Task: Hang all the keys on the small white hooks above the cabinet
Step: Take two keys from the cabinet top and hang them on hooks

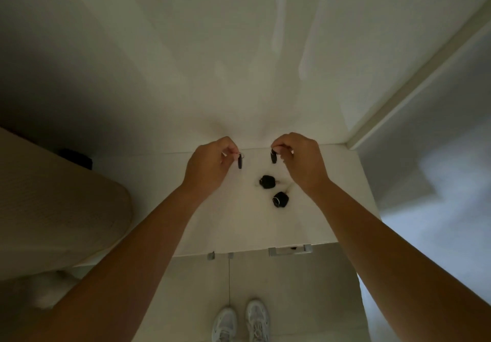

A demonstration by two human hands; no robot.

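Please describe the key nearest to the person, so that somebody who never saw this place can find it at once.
Look at the white cabinet top that stands against the wall. Two black keys lie on it between the person's forearms, and the one you want is nearer the front edge, below the right hand. Unlike its neighbour, it shows a silver ring on its black head.

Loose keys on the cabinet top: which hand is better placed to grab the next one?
Right, marginally. The right hand sits nearer both loose keys; the left hand is farther. Both hands already pinch a key, at and, so hang first.
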